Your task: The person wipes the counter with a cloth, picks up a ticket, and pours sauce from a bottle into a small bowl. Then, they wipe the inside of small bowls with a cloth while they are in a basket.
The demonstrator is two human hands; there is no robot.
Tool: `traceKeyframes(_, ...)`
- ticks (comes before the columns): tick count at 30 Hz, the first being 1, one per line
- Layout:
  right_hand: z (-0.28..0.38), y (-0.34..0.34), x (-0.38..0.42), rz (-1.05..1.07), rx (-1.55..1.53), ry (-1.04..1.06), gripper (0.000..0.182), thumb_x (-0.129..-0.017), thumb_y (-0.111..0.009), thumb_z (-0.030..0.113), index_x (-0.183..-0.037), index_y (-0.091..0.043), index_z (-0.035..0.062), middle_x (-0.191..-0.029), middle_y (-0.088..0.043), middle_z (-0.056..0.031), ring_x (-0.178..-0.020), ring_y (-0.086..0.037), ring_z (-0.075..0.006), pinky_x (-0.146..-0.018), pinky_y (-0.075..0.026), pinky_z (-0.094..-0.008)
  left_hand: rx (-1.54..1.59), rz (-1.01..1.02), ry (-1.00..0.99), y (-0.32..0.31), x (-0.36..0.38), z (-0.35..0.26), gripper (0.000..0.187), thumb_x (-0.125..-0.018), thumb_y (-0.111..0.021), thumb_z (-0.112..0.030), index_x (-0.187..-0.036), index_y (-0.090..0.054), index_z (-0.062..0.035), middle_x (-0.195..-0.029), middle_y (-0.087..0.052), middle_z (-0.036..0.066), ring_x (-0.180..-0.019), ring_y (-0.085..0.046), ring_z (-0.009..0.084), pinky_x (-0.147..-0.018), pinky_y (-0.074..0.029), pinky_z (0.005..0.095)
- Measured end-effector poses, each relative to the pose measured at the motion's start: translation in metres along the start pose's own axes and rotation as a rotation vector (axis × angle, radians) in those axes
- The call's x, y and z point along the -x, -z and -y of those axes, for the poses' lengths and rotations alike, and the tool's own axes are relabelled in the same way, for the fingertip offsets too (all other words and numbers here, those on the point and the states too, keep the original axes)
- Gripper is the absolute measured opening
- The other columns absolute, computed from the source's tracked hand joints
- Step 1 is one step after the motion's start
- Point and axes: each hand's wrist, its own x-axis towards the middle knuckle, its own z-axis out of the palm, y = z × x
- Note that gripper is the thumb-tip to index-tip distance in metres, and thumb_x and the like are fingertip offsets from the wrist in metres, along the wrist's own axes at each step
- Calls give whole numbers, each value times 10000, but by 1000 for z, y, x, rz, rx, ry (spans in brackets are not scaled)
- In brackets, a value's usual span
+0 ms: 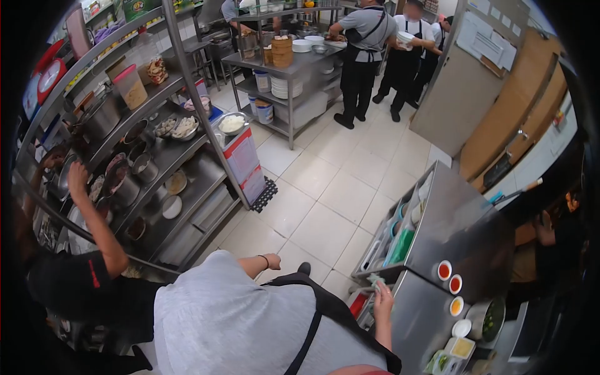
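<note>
My left hand (273,261), with a dark band at the wrist, hangs over the tiled floor. Its fingers look curled, and nothing shows in them. A crumpled pale green cloth (377,280) sticks out of my right hand (382,301), whose fingers are closed round it. This hand is beside the edge of the steel counter (415,315). Below it, a red item (358,304) shows in an open space under the counter. Two cups of red sauce (444,270) and a cup of orange sauce (457,305) stand farther along the counter.
On my left, a person in black (94,281) reaches into a steel rack (206,178) of pots and bowls. Several people stand near a steel worktable (250,61) with a bamboo steamer (282,52). A pot of greens (486,322) sits at the right.
</note>
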Motion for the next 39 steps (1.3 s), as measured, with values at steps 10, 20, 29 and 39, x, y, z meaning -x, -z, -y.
traceKeyframes(10, -6, 56, -192, -453, 476, -274, 497, -835, -511, 309, -1239, -422, 33, -1260, -377, -242, -1192, -330, -368, -977, -259, -452, 231, -230, -88, 171, -113, 25, 308, -719, -580, -314, -836, -653, -39, -875, -625, 182, -858, -593, 318, -763, -469, 405)
traceKeyframes(20, -76, 50, -358, -297, 813, -787, 1014, -650, -549, 663, -1393, -103, 137, -1422, -52, -229, -1288, -57, -457, -996, -73, -602, 339, -214, 190, 150, -140, 78, 331, -730, -572, -326, -867, -639, -32, -909, -621, 180, -864, -595, 324, -774, -470, 398)
traceKeyframes(29, -109, 82, -526, -304, 824, -823, 917, -724, -473, 652, -1387, -135, 117, -1434, -74, -182, -1295, -71, -437, -965, -83, -645, 297, -2, 221, 190, -167, 97, 303, -729, -514, -273, -892, -654, -59, -924, -622, 177, -887, -588, 333, -775, -455, 408)
traceKeyframes(39, -141, 105, -598, -326, 861, -656, 804, -795, -383, 626, -1378, -186, 108, -1429, -133, -161, -1310, -116, -362, -1036, -94, -517, 642, -481, 222, 373, -263, 31, 273, -743, -567, -309, -864, -624, -71, -844, -633, 153, -826, -598, 306, -767, -465, 381)
